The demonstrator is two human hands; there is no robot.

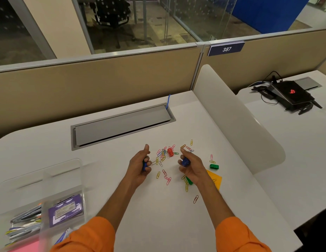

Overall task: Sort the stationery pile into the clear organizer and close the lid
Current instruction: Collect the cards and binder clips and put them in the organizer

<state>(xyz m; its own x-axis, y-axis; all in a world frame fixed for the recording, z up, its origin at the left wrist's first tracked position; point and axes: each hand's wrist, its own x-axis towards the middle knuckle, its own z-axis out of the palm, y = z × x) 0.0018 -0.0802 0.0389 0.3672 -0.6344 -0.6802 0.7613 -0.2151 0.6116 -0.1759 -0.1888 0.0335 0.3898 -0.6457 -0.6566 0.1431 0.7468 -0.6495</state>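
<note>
A blue clip (pixel 185 162) is gripped in the right hand (pixel 190 167), and another blue clip (pixel 144 165) is pinched in the left hand (pixel 140 165), likely so that like things go in together. The paper clips (pixel 163 155) are scattered on the bench (pixel 122 179) between the hands, with a red clip (pixel 170 152) among them. Green clips (pixel 214 166) and a yellow pad (pixel 216 180) lie by the right hand. The organizer (pixel 49 179) is set well to the left, lid up, some things already inside.

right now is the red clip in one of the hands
No, the red clip lies on the desk among the paper clips, between the left hand and right hand, which each hold something blue.
</note>
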